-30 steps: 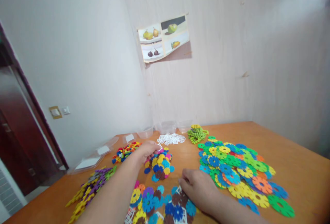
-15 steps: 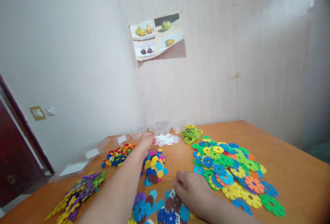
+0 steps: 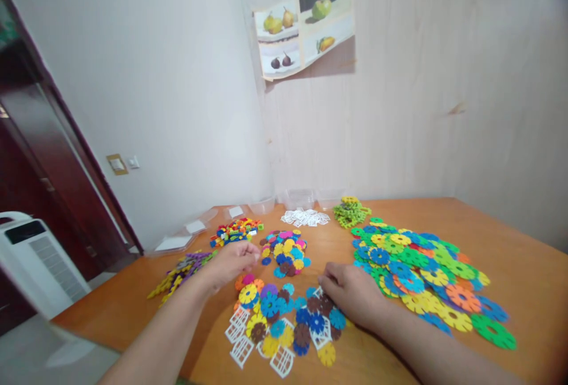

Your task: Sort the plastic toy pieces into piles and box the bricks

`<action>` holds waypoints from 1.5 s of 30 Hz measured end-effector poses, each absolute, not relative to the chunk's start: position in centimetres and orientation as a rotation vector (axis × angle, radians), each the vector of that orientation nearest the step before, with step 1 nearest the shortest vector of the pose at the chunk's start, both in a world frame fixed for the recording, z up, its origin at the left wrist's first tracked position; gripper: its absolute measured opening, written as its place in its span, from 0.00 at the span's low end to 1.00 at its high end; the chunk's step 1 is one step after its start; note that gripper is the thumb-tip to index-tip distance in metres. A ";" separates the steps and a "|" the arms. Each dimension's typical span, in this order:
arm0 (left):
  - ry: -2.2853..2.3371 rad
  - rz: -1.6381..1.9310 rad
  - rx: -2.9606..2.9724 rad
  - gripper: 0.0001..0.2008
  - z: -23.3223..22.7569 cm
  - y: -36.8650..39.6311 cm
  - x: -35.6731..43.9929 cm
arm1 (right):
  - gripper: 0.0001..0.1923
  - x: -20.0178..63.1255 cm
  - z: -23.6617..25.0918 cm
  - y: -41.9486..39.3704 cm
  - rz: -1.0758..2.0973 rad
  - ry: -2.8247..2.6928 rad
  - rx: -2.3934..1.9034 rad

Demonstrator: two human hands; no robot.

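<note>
My left hand (image 3: 235,262) is above the table, left of the small flower-disc pile, its fingers curled together. Whatever it holds, if anything, is hidden. My right hand (image 3: 355,291) rests curled on the table at the right edge of the near pile, its inner fingers out of sight. That near pile mixes small notched plastic discs (image 3: 270,304) in blue, yellow, brown and purple with white window-shaped pieces (image 3: 281,361). Beyond it lies the second pile of small discs (image 3: 288,249). White pieces (image 3: 305,217) form a heap farther back.
Large notched discs (image 3: 421,278) spread on the right. Green linking pieces (image 3: 350,213), small mixed blocks (image 3: 237,230) and purple-yellow pieces (image 3: 181,272) lie in heaps. Clear plastic tubs (image 3: 299,199) and lids (image 3: 175,243) line the wall side of the wooden table (image 3: 523,272).
My left hand has drawn back from the white heap toward me and sits lower, left of the small discs. My right hand stays by the near pile. The view has shifted, showing more near table.
</note>
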State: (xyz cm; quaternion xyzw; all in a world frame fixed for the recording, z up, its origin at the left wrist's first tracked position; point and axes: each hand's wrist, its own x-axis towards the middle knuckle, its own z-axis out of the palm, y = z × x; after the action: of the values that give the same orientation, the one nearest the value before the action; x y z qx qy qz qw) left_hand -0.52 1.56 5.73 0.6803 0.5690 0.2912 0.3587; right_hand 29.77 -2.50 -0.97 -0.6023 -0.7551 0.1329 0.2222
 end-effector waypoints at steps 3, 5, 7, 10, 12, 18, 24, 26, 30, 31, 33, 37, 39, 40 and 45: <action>1.500 0.661 1.799 0.15 5.0 -0.2 -2.1 | 0.16 29.9 -1.1 -2.4 0.370 -2.092 -1.643; 1.470 0.586 1.817 0.16 4.5 -0.9 -2.9 | 0.17 30.0 -1.2 -2.3 0.361 -2.093 -1.639; 1.447 0.533 1.830 0.18 3.9 -1.3 -3.5 | 0.17 30.0 -1.3 -2.3 0.356 -2.095 -1.637; 1.496 0.506 1.891 0.21 3.3 -1.6 -3.9 | 0.16 30.0 -1.4 -2.2 0.350 -2.098 -1.631; 1.522 0.510 1.939 0.20 3.0 -1.7 -4.0 | 0.16 30.0 -1.5 -2.1 0.349 -2.103 -1.628; 1.480 0.509 1.895 0.15 2.5 -1.4 -3.7 | 0.16 30.0 -1.5 -2.2 0.363 -2.093 -1.634; 1.522 0.697 1.821 0.10 3.7 -0.7 -2.2 | 0.14 29.8 -0.4 -2.7 0.396 -2.073 -1.649; 1.501 0.759 1.814 0.09 4.3 -0.5 -0.7 | 0.13 29.6 0.1 -3.0 0.413 -2.018 -1.631; 1.368 0.841 1.760 0.08 4.9 -0.7 4.0 | 0.13 29.2 0.5 -3.3 0.528 -1.882 -1.504; 1.330 0.844 1.754 0.08 4.9 -0.9 5.3 | 0.14 29.1 0.4 -3.3 0.586 -1.851 -1.452; 1.250 0.854 1.753 0.09 4.7 -1.2 7.9 | 0.16 28.9 0.1 -3.3 0.742 -1.806 -1.314; 1.155 0.902 1.761 0.08 4.0 -1.4 11.2 | 0.15 28.9 -0.3 -2.9 0.936 -1.780 -1.199; 1.145 0.943 1.732 0.09 3.8 -1.4 11.7 | 0.13 29.5 0.1 -2.5 0.841 -1.779 -1.302; 1.152 0.964 1.713 0.09 3.8 -1.3 11.7 | 0.12 29.9 0.4 -2.3 0.750 -1.786 -1.363; 1.214 0.987 1.651 0.11 4.5 -1.4 9.7 | 0.13 34.1 3.1 -1.6 0.257 -1.760 -1.735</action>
State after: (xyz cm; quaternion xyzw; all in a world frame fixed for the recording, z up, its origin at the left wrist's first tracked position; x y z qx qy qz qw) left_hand 9.66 -1.38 4.53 0.6586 0.4844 0.3940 0.4200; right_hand 34.12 -1.57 3.11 -0.6610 -0.6705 0.0979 0.3225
